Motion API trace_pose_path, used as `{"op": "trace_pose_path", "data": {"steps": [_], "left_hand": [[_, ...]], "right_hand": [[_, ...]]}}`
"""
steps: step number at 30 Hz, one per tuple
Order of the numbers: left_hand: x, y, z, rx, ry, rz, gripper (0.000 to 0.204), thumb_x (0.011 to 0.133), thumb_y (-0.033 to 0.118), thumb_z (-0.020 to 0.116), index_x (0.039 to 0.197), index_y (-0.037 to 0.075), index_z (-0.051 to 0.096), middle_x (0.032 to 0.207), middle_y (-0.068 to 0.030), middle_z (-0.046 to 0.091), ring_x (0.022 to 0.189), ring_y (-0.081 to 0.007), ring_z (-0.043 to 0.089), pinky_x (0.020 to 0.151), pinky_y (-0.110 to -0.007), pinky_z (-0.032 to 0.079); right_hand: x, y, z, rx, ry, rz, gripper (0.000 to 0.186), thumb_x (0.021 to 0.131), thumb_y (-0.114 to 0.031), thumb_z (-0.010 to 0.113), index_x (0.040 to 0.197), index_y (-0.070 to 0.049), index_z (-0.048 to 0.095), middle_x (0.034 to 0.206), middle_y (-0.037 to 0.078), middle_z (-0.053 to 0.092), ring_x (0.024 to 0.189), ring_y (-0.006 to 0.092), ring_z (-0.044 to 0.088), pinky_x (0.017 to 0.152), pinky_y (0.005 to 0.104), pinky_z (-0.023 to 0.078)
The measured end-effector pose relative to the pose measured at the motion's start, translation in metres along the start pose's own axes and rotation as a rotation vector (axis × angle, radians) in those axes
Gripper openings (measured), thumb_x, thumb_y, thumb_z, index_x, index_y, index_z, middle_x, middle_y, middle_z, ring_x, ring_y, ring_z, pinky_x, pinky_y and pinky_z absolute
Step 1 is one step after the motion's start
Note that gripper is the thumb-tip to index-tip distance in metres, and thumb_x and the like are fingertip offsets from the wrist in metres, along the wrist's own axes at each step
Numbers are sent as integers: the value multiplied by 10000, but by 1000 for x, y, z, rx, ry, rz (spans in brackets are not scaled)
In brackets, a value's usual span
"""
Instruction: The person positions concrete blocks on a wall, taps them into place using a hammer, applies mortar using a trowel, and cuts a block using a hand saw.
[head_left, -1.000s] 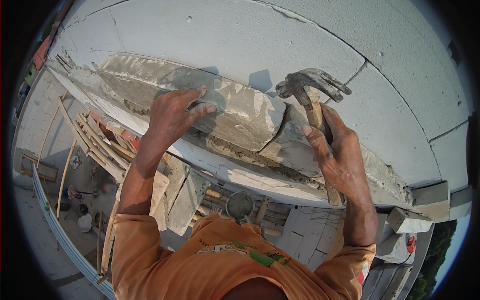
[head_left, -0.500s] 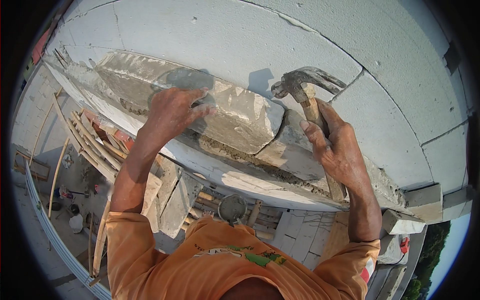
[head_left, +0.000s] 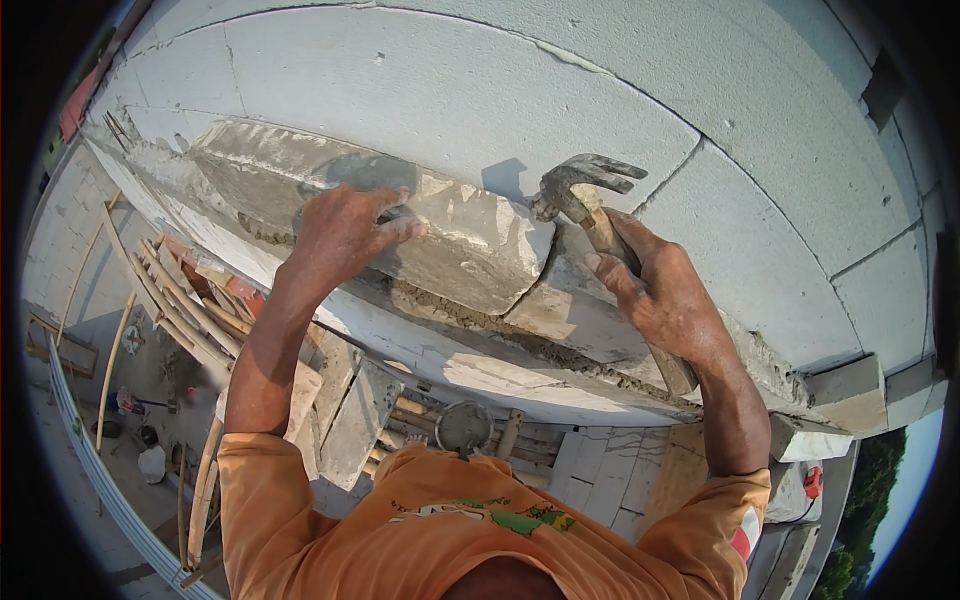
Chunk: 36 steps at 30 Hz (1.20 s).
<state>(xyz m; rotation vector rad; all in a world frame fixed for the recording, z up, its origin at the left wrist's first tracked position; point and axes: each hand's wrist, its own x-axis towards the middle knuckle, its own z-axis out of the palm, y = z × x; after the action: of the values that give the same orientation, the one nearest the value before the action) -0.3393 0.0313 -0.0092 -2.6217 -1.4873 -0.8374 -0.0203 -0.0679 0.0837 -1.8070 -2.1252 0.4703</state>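
Note:
A long grey concrete block (head_left: 470, 250) lies on a bed of wet mortar (head_left: 440, 300) along a pale block wall. My left hand (head_left: 345, 230) is over the block's front upper edge, thumb and forefinger apart with nothing between them; whether it touches the block I cannot tell. In my right hand (head_left: 675, 300) is a claw hammer (head_left: 582, 185), gripped round its wooden handle. The hammer's striking face is close to the block's upper right end; I cannot tell whether they touch. Another grey block (head_left: 575, 300) adjoins that end, partly hidden behind my right hand.
Below the ledge are loose block pieces (head_left: 362, 420), a round bucket of mortar (head_left: 465, 428) and bamboo poles (head_left: 185, 310). At far left the ground lies well below, with a person (head_left: 150, 455) there. More blocks (head_left: 845, 395) stand at the right corner.
The hammer head has come down and left, closer to the block's right end. My left hand stays over the block, and the whole view has shifted slightly.

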Motion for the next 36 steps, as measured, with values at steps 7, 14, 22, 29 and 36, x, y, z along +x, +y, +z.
{"op": "trace_pose_path", "data": {"steps": [7,14,22,29,36], "left_hand": [[2,-5,6,-19,17,-5,548,788,442,807,1132,22,734,720,-153,717,598,-240,667,644,-396,537],[-13,-10,23,-126,147,-55,594,827,513,756,1174,32,725,559,-111,621,519,-223,604,530,-397,488],[-29,13,41,-395,279,-192,550,876,414,762,1257,27,672,561,-68,597,503,-159,536,495,-328,449],[-84,54,51,-1422,269,-805,269,944,271,646,1084,45,686,764,33,565,589,-78,422,519,-248,359],[-194,48,160,-1757,64,-1337,311,976,187,508,1162,-40,614,903,-63,640,675,-107,457,589,-258,383]], "right_hand": [[0,8,8,26,37,-80,478,982,-191,592,1359,91,508,661,198,655,570,243,661,508,447,504],[-11,-11,8,129,127,-35,507,975,-227,611,1367,78,504,890,320,685,801,349,730,684,490,578],[-6,-7,8,37,65,40,511,976,-232,612,1371,72,501,1026,349,670,954,396,715,823,511,569],[-24,0,8,161,194,53,686,926,-431,688,1355,79,525,679,89,598,527,129,556,483,323,480],[-66,-4,0,310,114,176,538,978,-281,632,1362,77,517,733,140,638,570,148,580,541,361,510]]}}
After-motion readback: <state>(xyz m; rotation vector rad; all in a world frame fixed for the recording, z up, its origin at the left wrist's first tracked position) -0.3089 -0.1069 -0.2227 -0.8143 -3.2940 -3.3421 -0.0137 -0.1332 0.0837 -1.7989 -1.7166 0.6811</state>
